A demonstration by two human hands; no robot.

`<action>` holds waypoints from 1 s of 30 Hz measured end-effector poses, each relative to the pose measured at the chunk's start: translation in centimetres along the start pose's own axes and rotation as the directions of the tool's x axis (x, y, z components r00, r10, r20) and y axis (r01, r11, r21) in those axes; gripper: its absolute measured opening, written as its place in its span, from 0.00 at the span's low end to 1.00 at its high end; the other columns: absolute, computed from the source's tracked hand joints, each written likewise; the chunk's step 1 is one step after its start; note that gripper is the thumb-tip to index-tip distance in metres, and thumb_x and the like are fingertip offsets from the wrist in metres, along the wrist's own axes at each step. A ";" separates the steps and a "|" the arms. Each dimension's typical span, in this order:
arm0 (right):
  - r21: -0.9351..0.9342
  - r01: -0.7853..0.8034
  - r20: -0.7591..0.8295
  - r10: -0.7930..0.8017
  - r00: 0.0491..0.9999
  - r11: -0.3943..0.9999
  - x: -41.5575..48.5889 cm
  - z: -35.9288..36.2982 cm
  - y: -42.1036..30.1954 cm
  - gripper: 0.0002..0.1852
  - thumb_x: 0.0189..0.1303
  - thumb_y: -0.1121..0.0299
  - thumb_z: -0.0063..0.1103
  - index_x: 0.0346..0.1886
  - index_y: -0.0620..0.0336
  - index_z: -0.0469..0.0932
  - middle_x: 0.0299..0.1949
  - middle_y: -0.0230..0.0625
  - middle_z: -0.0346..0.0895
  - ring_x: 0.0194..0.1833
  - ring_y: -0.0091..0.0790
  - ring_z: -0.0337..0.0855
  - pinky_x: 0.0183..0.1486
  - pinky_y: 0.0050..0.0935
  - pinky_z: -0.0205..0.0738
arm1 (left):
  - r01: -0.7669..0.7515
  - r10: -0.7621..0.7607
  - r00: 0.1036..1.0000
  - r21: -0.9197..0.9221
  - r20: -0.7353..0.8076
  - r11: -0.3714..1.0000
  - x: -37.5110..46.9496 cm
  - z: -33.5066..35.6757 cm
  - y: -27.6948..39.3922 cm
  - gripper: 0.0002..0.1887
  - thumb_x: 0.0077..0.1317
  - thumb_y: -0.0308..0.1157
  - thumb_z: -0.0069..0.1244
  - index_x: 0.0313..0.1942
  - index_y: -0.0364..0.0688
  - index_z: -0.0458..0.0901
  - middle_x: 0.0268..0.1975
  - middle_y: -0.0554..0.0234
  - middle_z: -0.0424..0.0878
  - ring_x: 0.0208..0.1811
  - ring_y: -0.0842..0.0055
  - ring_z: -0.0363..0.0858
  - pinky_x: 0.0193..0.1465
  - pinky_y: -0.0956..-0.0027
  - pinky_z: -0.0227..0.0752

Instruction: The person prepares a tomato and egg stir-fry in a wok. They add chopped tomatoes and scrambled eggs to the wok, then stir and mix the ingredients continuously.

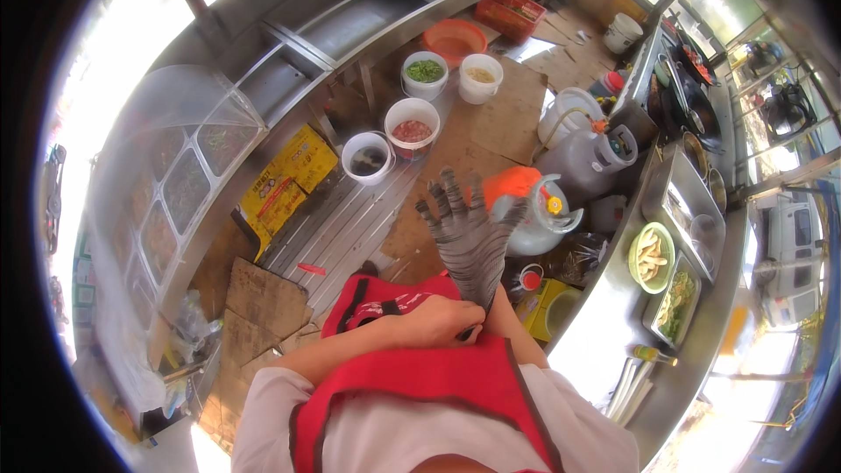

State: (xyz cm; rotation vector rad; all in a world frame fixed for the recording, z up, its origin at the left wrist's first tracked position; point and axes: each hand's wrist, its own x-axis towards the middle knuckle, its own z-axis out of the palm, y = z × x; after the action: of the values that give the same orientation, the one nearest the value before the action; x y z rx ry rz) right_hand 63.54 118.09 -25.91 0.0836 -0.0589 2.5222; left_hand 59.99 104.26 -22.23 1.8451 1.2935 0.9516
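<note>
My right hand (468,236) wears a grey-and-black striped knit glove. Its fingers are spread and point away from me, with nothing in the palm. At that wrist, my bare left hand (450,320) pinches the cuff of the glove (483,289). Both hands are in front of the red apron (420,371) that I wear. Beyond the gloved fingers, an orange cloth or bag (516,184) lies against a light grey gas cylinder (535,236). A darker grey gas cylinder (578,167) stands behind it.
White buckets (368,174) of food stand on the slatted floor (355,230), near an orange basin (453,56) and red crate (509,26). Along the left runs a steel counter (358,20) with trays. The right counter (591,348) holds a green bowl (650,282) and woks (696,112).
</note>
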 end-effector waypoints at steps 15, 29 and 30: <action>-0.339 -0.070 -0.170 0.012 0.985 0.938 18.0 -3.0 -0.3 0.38 0.68 0.34 0.39 0.66 0.57 0.71 0.69 0.45 0.66 0.68 0.49 0.66 0.73 0.55 0.52 | 0.229 -0.366 0.923 -0.598 -0.116 0.768 4.7 -16.4 -13.5 0.09 0.72 0.38 0.50 0.42 0.42 0.78 0.38 0.65 0.81 0.36 0.77 0.80 0.37 0.72 0.74; -0.815 -0.309 -0.513 -0.363 0.778 0.491 28.9 -2.6 0.0 0.10 0.66 0.74 0.61 0.48 0.63 0.81 0.43 0.31 0.83 0.46 0.24 0.80 0.50 0.23 0.75 | 0.061 -0.621 0.783 -0.990 -0.031 0.125 13.0 -35.2 -27.5 0.11 0.70 0.23 0.45 0.51 0.36 0.77 0.49 0.57 0.83 0.50 0.73 0.81 0.58 0.64 0.73; -0.850 -0.292 -0.479 -0.411 0.776 0.439 29.3 -2.5 -1.3 0.09 0.65 0.74 0.61 0.48 0.63 0.81 0.44 0.32 0.83 0.46 0.25 0.80 0.51 0.24 0.75 | 0.072 -0.620 0.784 -0.988 -0.029 0.137 14.2 -35.3 -28.2 0.09 0.70 0.25 0.46 0.49 0.37 0.77 0.48 0.59 0.83 0.48 0.74 0.82 0.56 0.65 0.73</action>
State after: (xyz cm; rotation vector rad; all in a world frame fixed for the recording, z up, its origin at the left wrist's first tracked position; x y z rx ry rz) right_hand 40.38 136.24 -26.23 -1.2005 -1.1117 1.9404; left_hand 20.26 129.73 -25.88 0.2284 0.8633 1.4607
